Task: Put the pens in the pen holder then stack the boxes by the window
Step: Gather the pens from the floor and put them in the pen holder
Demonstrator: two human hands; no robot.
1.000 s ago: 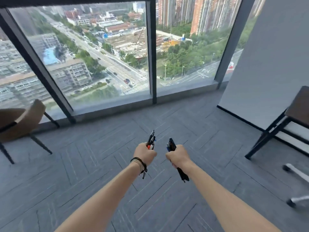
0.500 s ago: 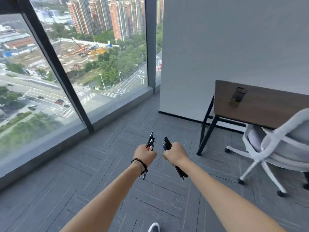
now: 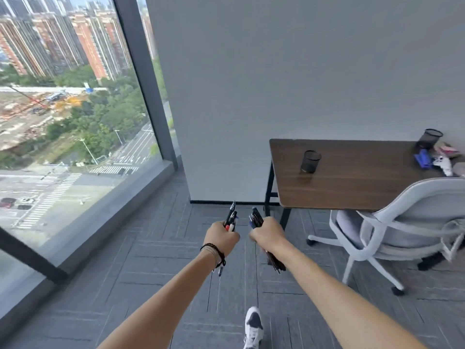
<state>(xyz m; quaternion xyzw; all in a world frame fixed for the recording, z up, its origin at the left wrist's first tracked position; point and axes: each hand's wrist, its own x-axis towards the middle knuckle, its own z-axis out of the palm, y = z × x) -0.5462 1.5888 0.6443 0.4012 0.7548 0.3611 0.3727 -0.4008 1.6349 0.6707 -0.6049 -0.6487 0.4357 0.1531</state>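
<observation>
The person stands on the carpet with a bunch of pens in each fist. The left hand point(image 3: 221, 239) has its fingers curled tight round a few pens point(image 3: 231, 217), one with a red bit, and their tips poke up above the thumb. The right hand point(image 3: 268, 236) grips a thicker black bunch point(image 3: 255, 217) that sticks out above and below the fist. The pen holder point(image 3: 310, 161) is a dark mesh cup standing upright on the tabletop point(image 3: 352, 182), well apart from both hands, ahead and to the right. A second dark cup point(image 3: 430, 138) stands at the far corner near some small things I cannot make out. To do this step well, I think the person should walk close, hold one bunch right over the cup, point the ends down, and let go low so the cup does not tip. No boxes show here.
</observation>
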